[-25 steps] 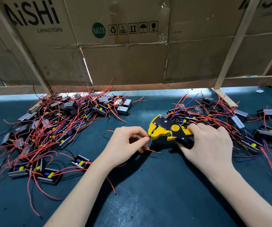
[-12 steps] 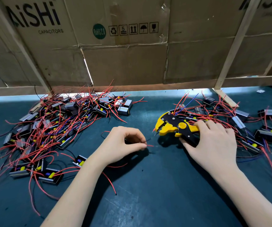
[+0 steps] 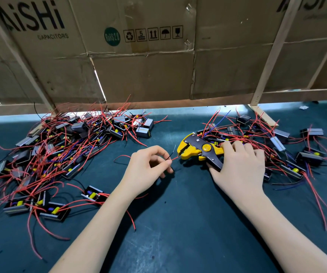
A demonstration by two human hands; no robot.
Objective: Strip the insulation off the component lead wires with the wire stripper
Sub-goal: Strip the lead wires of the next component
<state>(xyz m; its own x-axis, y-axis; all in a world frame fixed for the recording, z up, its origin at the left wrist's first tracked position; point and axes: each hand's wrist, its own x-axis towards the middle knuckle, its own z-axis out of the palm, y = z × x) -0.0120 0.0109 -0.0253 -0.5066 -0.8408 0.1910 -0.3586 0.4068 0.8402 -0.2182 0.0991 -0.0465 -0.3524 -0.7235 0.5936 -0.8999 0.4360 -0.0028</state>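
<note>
My right hand (image 3: 239, 166) grips the handles of the yellow and black wire stripper (image 3: 197, 149), whose jaws point left. My left hand (image 3: 148, 168) pinches thin lead wires, one red (image 3: 174, 159) and one black (image 3: 169, 155), whose tips stick out toward the stripper's jaws. The red tip lies just short of the jaws. The component these wires belong to is hidden under my left hand.
A big heap of small black components with red wires (image 3: 60, 146) lies at the left, a smaller heap (image 3: 276, 142) behind my right hand. Cardboard panels (image 3: 148, 56) on a wooden frame wall off the back. The dark green mat (image 3: 178, 223) covers the table.
The stripper pulled away to the right half a second ago and has come back left, close to the wire tips. My left hand has turned the wire ends toward the jaws.
</note>
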